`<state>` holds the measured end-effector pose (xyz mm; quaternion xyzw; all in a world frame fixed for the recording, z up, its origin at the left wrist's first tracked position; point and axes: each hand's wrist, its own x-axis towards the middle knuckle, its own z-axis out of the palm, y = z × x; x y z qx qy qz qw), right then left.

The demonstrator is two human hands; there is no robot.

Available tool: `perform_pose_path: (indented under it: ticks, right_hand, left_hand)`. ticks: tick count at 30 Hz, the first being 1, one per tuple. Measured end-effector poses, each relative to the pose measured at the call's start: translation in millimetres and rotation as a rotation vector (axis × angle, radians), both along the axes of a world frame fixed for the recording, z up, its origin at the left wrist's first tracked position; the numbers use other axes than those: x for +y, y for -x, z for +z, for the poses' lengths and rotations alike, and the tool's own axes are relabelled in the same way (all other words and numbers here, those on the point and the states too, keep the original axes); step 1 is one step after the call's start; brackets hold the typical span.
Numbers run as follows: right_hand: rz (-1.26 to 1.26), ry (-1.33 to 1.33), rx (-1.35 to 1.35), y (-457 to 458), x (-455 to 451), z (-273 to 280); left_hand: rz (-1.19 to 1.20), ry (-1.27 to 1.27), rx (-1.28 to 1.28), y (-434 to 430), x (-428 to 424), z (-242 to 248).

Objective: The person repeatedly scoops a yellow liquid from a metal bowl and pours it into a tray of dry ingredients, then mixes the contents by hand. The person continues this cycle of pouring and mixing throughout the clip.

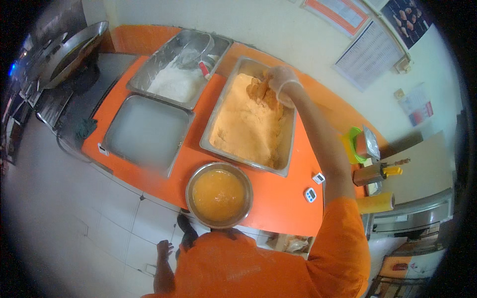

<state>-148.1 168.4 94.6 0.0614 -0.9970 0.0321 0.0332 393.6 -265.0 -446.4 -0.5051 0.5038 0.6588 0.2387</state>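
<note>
My right hand (280, 81), in a clear plastic glove, reaches into the back of a steel pan (244, 164) of orange-tinted breading flour (244, 123). Its fingers touch coated food pieces (261, 91) lying there; whether they grip one is hidden. Down at my left side, away from the counter, my left hand (164, 248) hangs with nothing in it, fingers loosely apart. Close to my body stands a round steel bowl (249, 201) of yellow-orange liquid (218, 194).
Left of the breading are a pan of white flour (175, 82) with a red-handled sieve (193, 54) and a pan of cloudy liquid (149, 128). Two timers (310, 195) lie near my right arm. A wok (74, 56) stands far left, a knife holder (369, 174) at right.
</note>
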Motion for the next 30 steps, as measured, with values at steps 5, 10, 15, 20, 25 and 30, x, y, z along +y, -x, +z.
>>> perform_pose_path:
  ticks: [5, 10, 15, 20, 25, 30]
  right_hand:
    - [-0.119, 0.022, -0.071, 73, 18, -41]
    - [0.43, -0.06, -0.282, 25, 33, -172]
    - [0.124, 0.599, -0.715, -16, 33, -249]
    - [0.341, 0.092, -0.609, -19, 29, -184]
    - [-0.026, 0.712, -0.884, 2, 53, -149]
    - [0.371, 0.752, -0.697, 75, 115, -278]
  left_hand:
    - [0.064, 0.079, 0.022, 1, 6, 35]
    - [0.039, 0.127, -0.021, -2, 22, 51]
    - [0.019, 0.109, -0.018, 11, 28, 49]
    - [0.028, 0.047, -0.042, 13, 21, 29]
    - [0.049, 0.066, 0.112, 9, 7, 29]
    - [-0.002, 0.086, 0.001, 41, 1, 30]
